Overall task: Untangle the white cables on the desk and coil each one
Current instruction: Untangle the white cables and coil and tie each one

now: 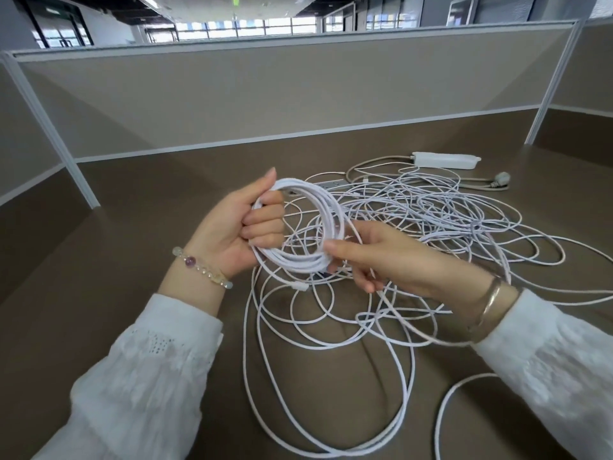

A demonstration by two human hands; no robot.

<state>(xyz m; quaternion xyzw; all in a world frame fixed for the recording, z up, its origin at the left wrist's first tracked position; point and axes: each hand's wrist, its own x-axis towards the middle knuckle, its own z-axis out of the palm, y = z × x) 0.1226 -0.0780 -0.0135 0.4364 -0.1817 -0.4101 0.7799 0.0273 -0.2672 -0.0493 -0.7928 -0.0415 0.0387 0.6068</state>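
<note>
Left hand point(238, 224) grips the coil point(318, 227), fingers curled round it; right hand point(381, 257) pinches its lower edge. Bare desk point(149, 227) lies left of the hands. Tangled cables point(414, 214) crowd beyond and below; power strip point(446, 160) farther right, possibly entangled.

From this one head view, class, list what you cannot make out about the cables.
- How many separate cables form the tangle: loops overlap.
- Where the coil ends: the left hand and right hand cover parts.
- The loop at lower right: cut off by the bottom edge.
</note>
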